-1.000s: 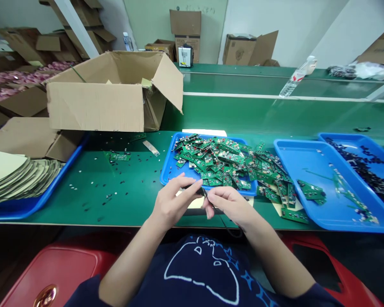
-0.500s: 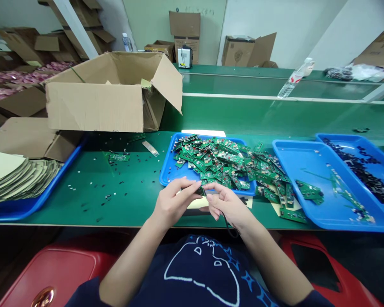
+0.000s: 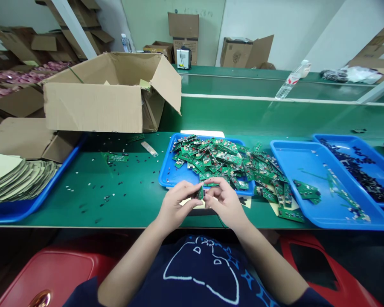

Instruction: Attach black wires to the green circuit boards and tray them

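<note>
A small green circuit board (image 3: 200,192) is held up between my two hands, just in front of the heaped tray. My left hand (image 3: 178,204) pinches it from the left, fingers and thumb closed on it. At its other end, my right hand (image 3: 223,202) has its fingertips closed on the board, where a small dark part shows; fingers partly cover it. Behind my hands, many green circuit boards (image 3: 217,160) are piled in a blue tray (image 3: 165,172) and spill over its right side. Pale paper lies under the tray's front edge.
To the right are a blue tray with a few boards (image 3: 291,155) and another with black parts (image 3: 361,170). A large cardboard box (image 3: 92,106) stands back left, near stacked cream sheets (image 3: 22,181). Tiny parts litter the green table (image 3: 134,209). A bottle (image 3: 289,83) leans behind.
The circuit board has turned so its green face shows more between my fingers. My right hand's fingers have closed in nearer to my left, and the dark cord below them is less visible.
</note>
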Demonstrator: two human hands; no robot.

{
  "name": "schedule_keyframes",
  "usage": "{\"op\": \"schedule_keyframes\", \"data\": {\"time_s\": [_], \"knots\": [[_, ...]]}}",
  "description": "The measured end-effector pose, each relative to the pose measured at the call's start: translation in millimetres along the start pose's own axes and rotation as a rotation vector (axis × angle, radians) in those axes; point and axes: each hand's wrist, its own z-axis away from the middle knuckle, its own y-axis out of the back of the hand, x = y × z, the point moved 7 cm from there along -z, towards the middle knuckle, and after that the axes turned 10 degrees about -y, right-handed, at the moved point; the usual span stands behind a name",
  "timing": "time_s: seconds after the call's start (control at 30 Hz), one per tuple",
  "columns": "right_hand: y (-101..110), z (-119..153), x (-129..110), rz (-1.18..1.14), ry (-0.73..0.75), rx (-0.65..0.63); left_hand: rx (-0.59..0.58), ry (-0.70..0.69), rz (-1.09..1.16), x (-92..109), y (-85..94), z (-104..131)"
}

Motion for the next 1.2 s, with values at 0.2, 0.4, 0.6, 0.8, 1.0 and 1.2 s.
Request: {"op": "schedule_keyframes", "data": {"time_s": [0.2,0.4,0.6,0.8,1.0,1.2], "knots": [[5,10,-24,0.385,0.358,0.231,0.128,0.258,0.201,-14,-8.9,13],[2,20,-45,0.767,0.720,0.327,0.048,0.298,0.302,-13,-16.0,16],[0,30,-52,0.935,0.932,0.385,-0.119,0.394,0.334,-12,-15.6,14],[-1,33,-52,0.995,0.976,0.387,-0.125,0.514,0.341,-18,-10.9,12],[1,31,-52,0.954,0.958,0.349,-0.267,0.513,0.349,-12,-19.0,10],[9,32,-57,0.726,0.843,0.243,-0.242,0.082,-0.014,2,-9.9,-1]]}}
